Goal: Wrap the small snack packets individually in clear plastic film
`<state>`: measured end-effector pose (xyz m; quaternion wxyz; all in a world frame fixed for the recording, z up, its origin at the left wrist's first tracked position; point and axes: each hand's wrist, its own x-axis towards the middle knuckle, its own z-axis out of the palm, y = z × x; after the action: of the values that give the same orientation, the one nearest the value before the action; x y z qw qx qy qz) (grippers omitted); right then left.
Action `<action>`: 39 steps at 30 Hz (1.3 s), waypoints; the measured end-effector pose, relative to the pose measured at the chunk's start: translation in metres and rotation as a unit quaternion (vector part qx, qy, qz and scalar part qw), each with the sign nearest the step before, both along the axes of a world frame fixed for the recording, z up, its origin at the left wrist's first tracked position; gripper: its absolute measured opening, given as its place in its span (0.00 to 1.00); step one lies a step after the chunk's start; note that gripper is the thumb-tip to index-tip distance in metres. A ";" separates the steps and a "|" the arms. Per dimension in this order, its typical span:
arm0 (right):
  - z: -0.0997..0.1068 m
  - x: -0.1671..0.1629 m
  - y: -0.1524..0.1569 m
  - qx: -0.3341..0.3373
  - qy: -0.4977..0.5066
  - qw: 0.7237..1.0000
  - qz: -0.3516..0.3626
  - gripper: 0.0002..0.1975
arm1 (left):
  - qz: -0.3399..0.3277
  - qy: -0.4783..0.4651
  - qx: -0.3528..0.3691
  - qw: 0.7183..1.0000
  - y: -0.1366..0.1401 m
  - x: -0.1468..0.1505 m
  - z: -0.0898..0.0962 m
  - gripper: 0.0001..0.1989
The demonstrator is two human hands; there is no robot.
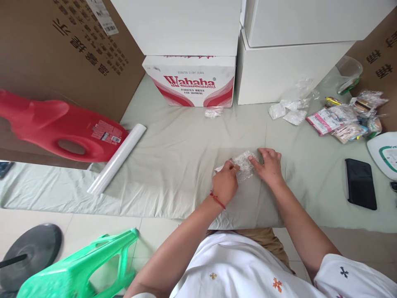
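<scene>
A crumpled piece of clear plastic film (245, 164) lies on the cloth-covered table in front of me. My left hand (226, 181), with a red string bracelet at the wrist, has its fingers pinched on the film's left part. At the film's right edge, my right hand (270, 166) rests with the thumb touching the plastic. The thumb and fingers of that hand are spread apart, and the fingertips are on the cloth. Whether anything is inside the film cannot be made out.
A Wahaha carton (192, 82) and white boxes (291, 70) stand behind. Plastic scraps (293, 109) and packaged snacks (344, 120) lie at right, near a black phone (360, 183). At left are a red jug (62, 128), a white roll (118, 159) and a green stool (80, 265).
</scene>
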<state>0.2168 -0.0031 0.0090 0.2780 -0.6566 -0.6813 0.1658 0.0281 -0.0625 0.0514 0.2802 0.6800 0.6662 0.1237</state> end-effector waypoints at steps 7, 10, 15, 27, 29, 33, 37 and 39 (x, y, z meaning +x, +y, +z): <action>0.005 -0.026 0.011 -0.047 0.032 0.992 0.114 0.09 | 0.040 0.013 0.042 0.998 0.006 -0.009 0.011 0.26; 0.013 -0.029 0.014 -0.082 0.077 0.986 0.119 0.13 | 0.115 -0.023 0.063 0.991 0.012 -0.023 0.004 0.31; 0.027 -0.036 0.024 -0.177 0.065 0.978 0.091 0.13 | 0.094 -0.060 -0.047 0.993 0.027 -0.037 -0.003 0.30; 0.036 -0.069 -0.053 0.020 0.115 0.951 0.287 0.13 | 0.111 -0.272 -0.135 0.946 0.030 -0.048 -0.018 0.08; 0.025 -0.065 -0.065 0.036 0.118 0.943 0.310 0.17 | 0.100 -0.314 -0.158 0.931 0.027 -0.054 -0.017 0.09; 0.010 -0.056 -0.076 0.041 0.071 0.936 0.342 0.25 | 0.072 -0.404 -0.202 0.890 0.023 -0.070 -0.014 0.14; 0.005 -0.050 -0.078 0.041 0.069 0.931 0.355 0.26 | 0.063 -0.267 0.043 0.961 0.007 -0.077 -0.010 0.18; 0.005 -0.048 -0.078 0.038 0.079 0.930 0.357 0.26 | -0.043 -0.197 0.148 0.968 -0.007 -0.076 -0.011 0.19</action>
<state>0.1689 -0.0812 0.0141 0.2784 -0.3439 -0.8521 0.2794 -0.0476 -0.0694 0.0405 0.3067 0.7042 0.5425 0.3403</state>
